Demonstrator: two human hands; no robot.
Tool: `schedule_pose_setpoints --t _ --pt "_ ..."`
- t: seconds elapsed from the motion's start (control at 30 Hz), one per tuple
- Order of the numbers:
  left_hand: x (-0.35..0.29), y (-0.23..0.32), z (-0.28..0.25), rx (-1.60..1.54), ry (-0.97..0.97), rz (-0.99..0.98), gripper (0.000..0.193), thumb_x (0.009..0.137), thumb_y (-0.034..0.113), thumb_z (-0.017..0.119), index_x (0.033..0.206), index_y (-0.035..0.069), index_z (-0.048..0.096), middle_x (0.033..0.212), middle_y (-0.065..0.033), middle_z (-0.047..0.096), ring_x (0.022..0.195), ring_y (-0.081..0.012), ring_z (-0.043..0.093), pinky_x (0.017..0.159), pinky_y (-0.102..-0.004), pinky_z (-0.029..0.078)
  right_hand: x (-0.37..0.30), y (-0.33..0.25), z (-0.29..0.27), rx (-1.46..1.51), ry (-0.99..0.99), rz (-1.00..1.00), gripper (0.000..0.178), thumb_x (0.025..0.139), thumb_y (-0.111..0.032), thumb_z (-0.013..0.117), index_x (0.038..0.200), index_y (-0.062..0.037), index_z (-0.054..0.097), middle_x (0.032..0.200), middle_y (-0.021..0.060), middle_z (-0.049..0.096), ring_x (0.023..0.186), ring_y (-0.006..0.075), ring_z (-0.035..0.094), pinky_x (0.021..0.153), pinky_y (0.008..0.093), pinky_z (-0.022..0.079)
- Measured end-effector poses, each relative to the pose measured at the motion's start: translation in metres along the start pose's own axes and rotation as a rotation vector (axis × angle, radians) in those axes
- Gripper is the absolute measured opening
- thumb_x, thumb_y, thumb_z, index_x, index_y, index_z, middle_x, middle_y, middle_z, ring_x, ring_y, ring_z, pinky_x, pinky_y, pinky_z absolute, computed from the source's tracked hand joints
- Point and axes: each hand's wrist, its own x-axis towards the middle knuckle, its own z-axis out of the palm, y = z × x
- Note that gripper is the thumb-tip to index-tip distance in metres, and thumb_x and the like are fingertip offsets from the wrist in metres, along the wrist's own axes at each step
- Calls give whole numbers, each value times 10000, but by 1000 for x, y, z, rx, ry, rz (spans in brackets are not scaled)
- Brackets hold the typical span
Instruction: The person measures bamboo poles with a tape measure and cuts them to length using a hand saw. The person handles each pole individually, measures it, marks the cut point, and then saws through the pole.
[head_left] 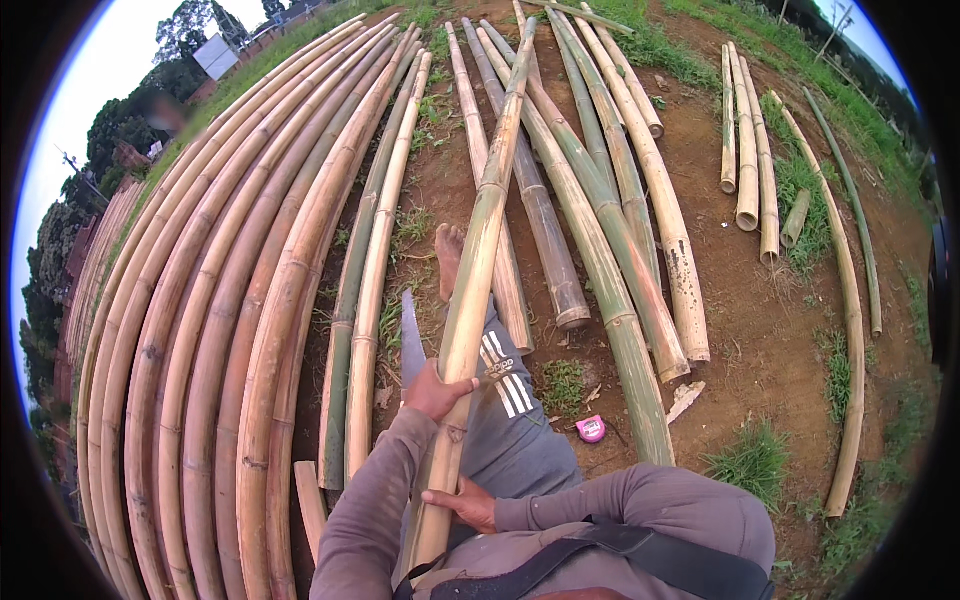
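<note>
A long pale-and-green bamboo pole (pixel 477 245) slants up from my lap, crossing over other poles on the ground at its far part. My left hand (pixel 437 390) grips it from the left side, the thumb laid across the top. Lower down, close to my body, my right hand (pixel 472 503) is closed on the same pole from the right, its fingers partly hidden. A saw blade (pixel 411 338) stands beside the pole, just beyond my left hand. Its handle is hidden, so I cannot tell what supports it. A bare foot (pixel 449 260) shows left of the pole.
Many bamboo poles (pixel 200 300) lie side by side along the left. More poles (pixel 618 310) lie ahead and to the right, with shorter pieces (pixel 745 150) farther off. A pink tape measure (pixel 591 429) rests on the dirt near my knee. Grass tufts (pixel 755 462) dot the soil.
</note>
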Motion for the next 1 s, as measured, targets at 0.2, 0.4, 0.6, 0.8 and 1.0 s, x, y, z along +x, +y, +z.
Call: schedule_pose_setpoints --t 0.2,0.4,0.6,0.8,1.0 --pt "39 13 10 -317 -13 121 873 837 449 814 1455 -44 442 1340 -257 605 1254 -325 606 1063 -410 475 74 -51 -44 -27 308 -217 743 791 -266 866 1340 -7 437 1198 173 650 1051 254 683 932 406 567" --pt "-138 -39 -5 -309 -179 140 1058 840 329 852 1583 -42 197 1487 -242 447 1405 -305 450 1166 -404 381 145 -137 -73 -6 546 -406 751 751 -269 874 1299 35 459 1168 186 640 1016 294 672 902 411 556" --pt "-191 -85 8 -344 -196 -33 966 735 246 930 1476 -44 382 1318 -173 596 1224 -253 591 1059 -378 467 183 -214 -110 -23 535 -454 897 783 -323 869 1442 52 390 1225 217 623 1074 307 660 907 462 560" --pt "-95 -48 45 -434 -113 105 817 775 272 902 1376 -48 450 1224 -157 619 1112 -235 622 968 -381 516 62 -118 -77 -119 437 -526 945 889 -404 801 1548 23 276 1384 184 542 1281 263 561 1032 420 510" --pt "-10 37 105 -879 -456 63 669 977 320 723 1432 -43 394 1256 -141 589 1164 -200 584 979 -333 505 -45 -89 -71 -62 459 -610 915 874 -263 847 1559 -58 276 1436 115 488 1271 230 567 929 378 610"
